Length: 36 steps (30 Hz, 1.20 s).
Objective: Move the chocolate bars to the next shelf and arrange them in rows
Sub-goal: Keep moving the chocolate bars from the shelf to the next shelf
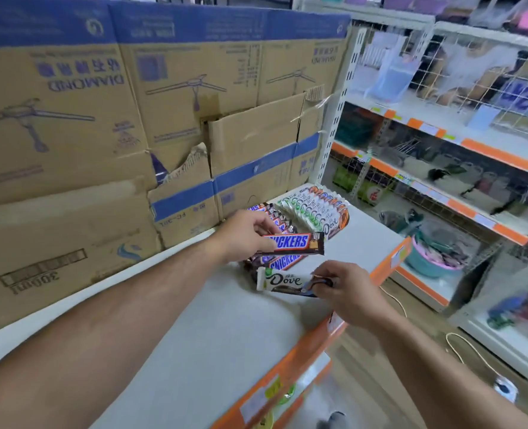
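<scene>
Left hand is clenched round one end of a Snickers bar, which is held above a few loose Snickers bars lying on the white shelf. A Dove bar is pinched at its end by the right hand, just beside that pile. Farther back, a Snickers row and a Dove row are laid side by side. Cardboard boxes are stacked behind.

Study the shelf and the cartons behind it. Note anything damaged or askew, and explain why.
One stacked carton is torn open at its corner, the cardboard ragged. The loose Snickers bars lie crooked, outside the neat rows.
</scene>
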{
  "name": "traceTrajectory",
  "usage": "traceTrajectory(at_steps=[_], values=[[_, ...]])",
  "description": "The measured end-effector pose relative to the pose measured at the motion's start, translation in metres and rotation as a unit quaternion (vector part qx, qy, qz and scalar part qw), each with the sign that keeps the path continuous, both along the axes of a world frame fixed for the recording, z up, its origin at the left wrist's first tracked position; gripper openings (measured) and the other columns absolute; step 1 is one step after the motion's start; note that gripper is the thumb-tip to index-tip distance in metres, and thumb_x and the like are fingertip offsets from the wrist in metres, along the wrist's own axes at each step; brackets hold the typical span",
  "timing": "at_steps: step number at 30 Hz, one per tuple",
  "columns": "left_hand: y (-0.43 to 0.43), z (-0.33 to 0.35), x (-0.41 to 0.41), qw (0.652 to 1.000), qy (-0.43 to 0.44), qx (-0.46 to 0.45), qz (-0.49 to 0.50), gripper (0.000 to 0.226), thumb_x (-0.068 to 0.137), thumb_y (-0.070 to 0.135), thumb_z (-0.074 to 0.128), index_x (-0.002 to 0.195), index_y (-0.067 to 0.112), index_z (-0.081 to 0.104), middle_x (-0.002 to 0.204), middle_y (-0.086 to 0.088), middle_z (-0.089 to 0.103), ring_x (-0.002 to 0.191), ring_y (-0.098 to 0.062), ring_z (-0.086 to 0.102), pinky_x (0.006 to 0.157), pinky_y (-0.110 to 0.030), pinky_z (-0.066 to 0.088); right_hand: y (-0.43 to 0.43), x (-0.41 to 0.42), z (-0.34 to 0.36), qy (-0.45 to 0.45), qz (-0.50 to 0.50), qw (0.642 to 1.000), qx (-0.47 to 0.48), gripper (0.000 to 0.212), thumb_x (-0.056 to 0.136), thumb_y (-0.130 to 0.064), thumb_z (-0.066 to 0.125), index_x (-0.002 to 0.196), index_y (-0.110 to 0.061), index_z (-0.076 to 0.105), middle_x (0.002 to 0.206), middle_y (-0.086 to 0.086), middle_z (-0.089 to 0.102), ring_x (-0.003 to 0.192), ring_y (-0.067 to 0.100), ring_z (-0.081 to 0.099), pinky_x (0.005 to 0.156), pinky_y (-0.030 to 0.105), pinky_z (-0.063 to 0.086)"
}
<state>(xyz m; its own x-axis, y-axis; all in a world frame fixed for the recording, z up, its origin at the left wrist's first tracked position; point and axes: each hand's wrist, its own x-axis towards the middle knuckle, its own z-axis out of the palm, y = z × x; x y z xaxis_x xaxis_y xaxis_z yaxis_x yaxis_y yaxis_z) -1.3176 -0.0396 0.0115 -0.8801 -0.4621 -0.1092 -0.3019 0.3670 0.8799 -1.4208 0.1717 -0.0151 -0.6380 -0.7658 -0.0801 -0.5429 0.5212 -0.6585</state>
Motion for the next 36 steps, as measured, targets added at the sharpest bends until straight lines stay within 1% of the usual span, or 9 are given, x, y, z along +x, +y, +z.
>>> traceTrajectory(at_steps=[4, 7, 11, 15, 18, 22, 25, 29, 36], values=[[0.002, -0.001, -0.037, 0.998, -0.029, -0.024, 0.040, 0.021, 0.077, 0.006, 0.079, 0.091, 0.019, 0.069, 0.088, -0.002, 0.074, 0.079, -0.015, 0.069, 0.077, -0.034, 0.055, -0.006, -0.064, -0.006, -0.013, 0.060, 0.998, -0.002, 0.024, 0.081, -0.011, 0.070, 0.076, -0.034, 0.064, 0.080, -0.011, 0.071, 0.077, 0.007, 0.065, 0.071, 0.024, 0.050], [0.012, 0.004, -0.059, 0.993, -0.050, -0.030, 0.104, 0.020, 0.080, 0.010, 0.077, 0.096, 0.019, 0.069, 0.088, 0.002, 0.074, 0.081, -0.014, 0.071, 0.073, -0.029, 0.056, -0.010, -0.111, -0.007, -0.029, 0.110, 0.994, -0.002, 0.032, 0.081, -0.010, 0.071, 0.067, -0.036, 0.061, 0.065, -0.021, 0.065, 0.064, -0.005, 0.059, 0.056, 0.010, 0.041], [0.030, 0.011, -0.080, 0.982, -0.087, -0.031, 0.166, 0.018, 0.081, 0.015, 0.076, 0.094, 0.024, 0.068, 0.086, 0.006, 0.075, 0.072, -0.010, 0.072, 0.065, -0.028, 0.054, -0.017, -0.169, -0.007, -0.039, 0.139, 0.989, -0.015, 0.022, 0.078, -0.011, 0.074, 0.076, -0.031, 0.064, 0.082, -0.008, 0.071, 0.079, 0.011, 0.065, 0.069, 0.024, 0.049], [0.044, 0.011, -0.091, 0.964, -0.086, -0.007, 0.251, 0.018, 0.082, 0.015, 0.076, 0.093, 0.028, 0.068, 0.087, 0.007, 0.075, 0.072, -0.012, 0.073, 0.063, -0.030, 0.055, -0.027, -0.209, -0.009, -0.018, 0.143, 0.989, -0.034, 0.022, 0.079, -0.013, 0.071, 0.076, -0.031, 0.060, 0.078, -0.008, 0.067, 0.075, 0.013, 0.061, 0.061, 0.021, 0.043], [0.056, 0.008, -0.094, 0.955, -0.099, -0.007, 0.281, 0.019, 0.082, 0.015, 0.077, 0.095, 0.026, 0.069, 0.087, 0.007, 0.076, 0.072, -0.013, 0.073, 0.066, -0.031, 0.057, -0.028, -0.223, -0.014, -0.001, 0.162, 0.986, -0.045, 0.023, 0.081, -0.015, 0.070, 0.081, -0.035, 0.058, 0.082, -0.013, 0.064, 0.078, 0.012, 0.059, 0.063, 0.024, 0.038], [0.065, 0.008, -0.094, 0.943, -0.106, 0.001, 0.316, 0.020, 0.081, 0.014, 0.077, 0.095, 0.025, 0.069, 0.086, 0.004, 0.076, 0.071, -0.013, 0.073, 0.061, -0.027, 0.055, -0.032, -0.238, -0.023, 0.008, 0.157, 0.985, -0.066, 0.019, 0.081, -0.018, 0.073, 0.092, -0.028, 0.061, 0.098, -0.003, 0.065, 0.090, 0.018, 0.059, 0.072, 0.031, 0.043], [0.072, 0.011, -0.094, 0.937, -0.108, 0.003, 0.332, 0.020, 0.081, 0.011, 0.077, 0.095, 0.023, 0.068, 0.086, 0.003, 0.075, 0.074, -0.013, 0.073, 0.061, -0.024, 0.054, -0.034, -0.240, -0.030, 0.020, 0.139, 0.988, -0.071, 0.019, 0.082, -0.020, 0.072, 0.098, -0.024, 0.062, 0.104, 0.000, 0.062, 0.093, 0.019, 0.057, 0.072, 0.030, 0.039], [0.080, 0.012, -0.085, 0.929, -0.108, 0.008, 0.354, 0.020, 0.081, 0.008, 0.077, 0.097, 0.018, 0.068, 0.090, 0.002, 0.075, 0.074, -0.009, 0.072, 0.061, -0.021, 0.055, -0.034, -0.238, -0.039, 0.059, 0.125, 0.986, -0.090, 0.021, 0.083, -0.021, 0.070, 0.102, -0.020, 0.062, 0.097, -0.002, 0.052, 0.100, 0.024, 0.055, 0.070, 0.029, 0.034], [0.087, 0.006, -0.065, 0.931, -0.123, 0.003, 0.344, 0.022, 0.079, 0.010, 0.079, 0.093, 0.022, 0.068, 0.091, 0.002, 0.074, 0.082, -0.012, 0.072, 0.074, -0.031, 0.059, -0.029, -0.231, -0.045, 0.116, 0.086, 0.983, -0.109, 0.036, 0.080, -0.021, 0.073, 0.112, -0.015, 0.059, 0.116, 0.007, 0.051, 0.111, 0.029, 0.045, 0.086, 0.038, 0.042]])
